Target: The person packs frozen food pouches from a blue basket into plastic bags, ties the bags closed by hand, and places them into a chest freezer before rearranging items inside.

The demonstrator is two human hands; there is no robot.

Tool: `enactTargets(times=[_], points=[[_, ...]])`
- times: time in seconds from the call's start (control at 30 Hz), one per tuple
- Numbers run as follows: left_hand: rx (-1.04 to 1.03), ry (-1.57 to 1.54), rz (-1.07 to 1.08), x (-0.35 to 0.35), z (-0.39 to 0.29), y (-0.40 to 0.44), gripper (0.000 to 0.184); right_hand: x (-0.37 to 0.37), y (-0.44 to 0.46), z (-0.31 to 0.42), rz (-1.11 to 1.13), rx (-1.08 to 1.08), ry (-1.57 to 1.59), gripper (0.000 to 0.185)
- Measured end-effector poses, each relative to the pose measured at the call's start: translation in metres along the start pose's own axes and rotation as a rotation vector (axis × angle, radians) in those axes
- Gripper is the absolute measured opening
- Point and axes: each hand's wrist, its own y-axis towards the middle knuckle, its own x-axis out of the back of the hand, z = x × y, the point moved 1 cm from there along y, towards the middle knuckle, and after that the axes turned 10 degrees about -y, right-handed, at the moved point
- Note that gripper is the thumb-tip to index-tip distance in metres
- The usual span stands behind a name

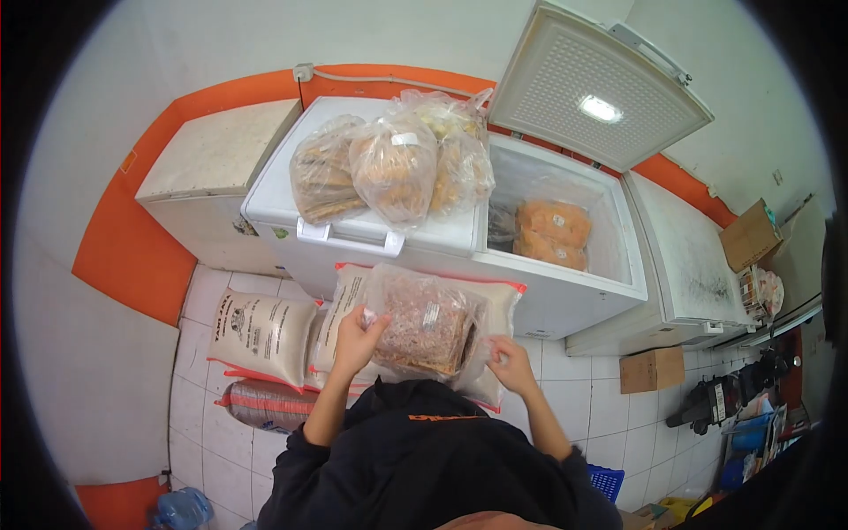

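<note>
A clear plastic bag of reddish-brown frozen food (420, 327) lies on a white sack with red edges (496, 305) in front of the chest freezer. My left hand (359, 339) pinches the bag's plastic at its left side. At the right side, my right hand (510, 363) has its fingers closed on the loose plastic of the same bag. A white label shows on the bag's upper face. Several bulging clear bags (393, 168) of food stand on the closed left lid of the freezer.
The chest freezer (548, 296) has its right lid (601, 79) raised, with orange bags (552, 231) inside. More sacks (263, 331) lie at the left. Other freezers (212, 159) flank it. A cardboard box (652, 370) and a motorbike (717, 397) are at the right.
</note>
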Motion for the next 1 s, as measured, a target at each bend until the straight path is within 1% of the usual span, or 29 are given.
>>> enactTargets(times=[0.03, 0.07, 0.1, 0.17, 0.2, 0.27, 0.3, 0.33, 0.37, 0.4, 0.43, 0.47, 0.5, 0.53, 0.57, 0.6, 0.63, 0.67, 0.7, 0.73, 0.77, 0.8, 0.83, 0.87, 0.9, 0.93, 0.97, 1.0], points=[[-0.009, -0.001, 0.004, 0.001, 0.000, 0.002, 0.026, -0.011, -0.011, -0.004, -0.265, -0.269, 0.324, 0.015], [0.118, -0.111, 0.026, 0.003, 0.002, 0.000, 0.024, -0.019, -0.017, -0.003, -0.527, -0.545, 0.654, 0.019], [0.252, -0.217, 0.052, 0.004, 0.003, -0.002, 0.022, -0.027, -0.020, -0.002, -0.533, -0.556, 0.656, 0.019], [0.240, -0.169, 0.114, 0.003, -0.001, -0.001, 0.020, -0.036, -0.026, 0.009, -0.827, -0.787, 0.379, 0.038], [0.213, -0.129, 0.165, 0.001, -0.002, 0.000, 0.019, -0.042, -0.024, 0.015, -0.836, -0.803, 0.379, 0.038], [0.199, -0.126, 0.226, -0.005, 0.017, 0.005, 0.020, -0.048, -0.003, 0.029, -0.673, -0.686, -0.087, 0.040], [0.179, -0.128, 0.270, -0.006, 0.026, 0.008, 0.020, -0.049, 0.011, 0.034, -0.679, -0.695, -0.087, 0.040], [0.180, -0.124, 0.280, -0.007, 0.023, 0.009, 0.020, -0.051, 0.026, 0.040, -0.598, -0.591, -0.299, 0.039], [0.237, -0.104, 0.330, -0.008, 0.016, 0.010, 0.021, -0.054, 0.036, 0.044, -0.512, -0.482, -0.506, 0.039], [0.293, -0.084, 0.380, -0.008, 0.013, 0.012, 0.021, -0.066, 0.041, 0.036, -0.519, -0.488, -0.506, 0.039], [0.287, -0.080, 0.387, -0.003, 0.015, 0.014, 0.021, -0.084, 0.048, 0.019, -0.471, -0.523, -0.304, 0.034], [0.280, -0.100, 0.469, 0.004, 0.018, 0.019, 0.023, -0.086, 0.057, 0.013, -0.423, -0.546, -0.106, 0.030], [0.271, -0.121, 0.549, 0.008, 0.019, 0.024, 0.025, -0.084, 0.059, 0.010, -0.435, -0.539, -0.109, 0.030], [0.257, -0.120, 0.550, 0.010, 0.015, 0.030, 0.025, -0.070, 0.063, 0.016, -0.430, -0.647, 0.547, 0.027], [0.209, -0.202, 0.485, 0.012, 0.006, 0.039, 0.025, -0.055, 0.066, 0.026, -0.385, -0.709, 1.210, 0.028], [0.163, -0.286, 0.418, 0.013, -0.004, 0.046, 0.025, -0.029, 0.069, 0.029, -0.387, -0.698, 1.206, 0.028], [0.077, -0.219, 0.419, 0.008, -0.019, 0.056, 0.027, 0.001, 0.069, 0.031, -0.422, -0.694, 1.164, 0.027], [0.072, -0.226, 0.418, 0.006, -0.029, 0.059, 0.027, 0.021, 0.066, 0.038, -0.455, -0.693, 1.113, 0.027], [0.025, -0.143, 0.364, 0.002, -0.040, 0.065, 0.028, 0.035, 0.064, 0.050, -0.456, -0.679, 1.092, 0.027], [-0.029, -0.058, 0.312, -0.001, -0.052, 0.071, 0.029, 0.047, 0.063, 0.061, -0.413, -0.648, 0.928, 0.028], [-0.063, -0.074, 0.308, -0.004, -0.071, 0.073, 0.029, 0.061, 0.070, 0.069, -0.375, -0.609, 0.763, 0.028], [-0.047, -0.182, 0.361, -0.004, -0.090, 0.068, 0.031, 0.074, 0.075, 0.076, -0.384, -0.594, 0.749, 0.028], [-0.013, -0.290, 0.414, -0.004, -0.105, 0.062, 0.032, 0.085, 0.074, 0.081, -0.449, -0.574, 0.812, 0.027], [0.002, -0.305, 0.408, -0.006, -0.116, 0.061, 0.032, 0.095, 0.071, 0.084, -0.502, -0.566, 0.873, 0.026], [-0.019, -0.359, 0.466, -0.009, -0.127, 0.064, 0.031, 0.102, 0.070, 0.086, -0.540, -0.529, 0.815, 0.023], [-0.040, -0.408, 0.526, -0.015, -0.132, 0.069, 0.030, 0.107, 0.071, 0.085, -0.527, -0.557, 0.812, 0.023], [-0.009, -0.410, 0.528, -0.023, -0.131, 0.072, 0.030, 0.112, 0.072, 0.083, -0.561, -0.485, 0.842, 0.018], [-0.023, -0.427, 0.567, -0.033, -0.131, 0.075, 0.025, 0.114, 0.071, 0.080, -0.604, -0.414, 0.871, 0.013]])
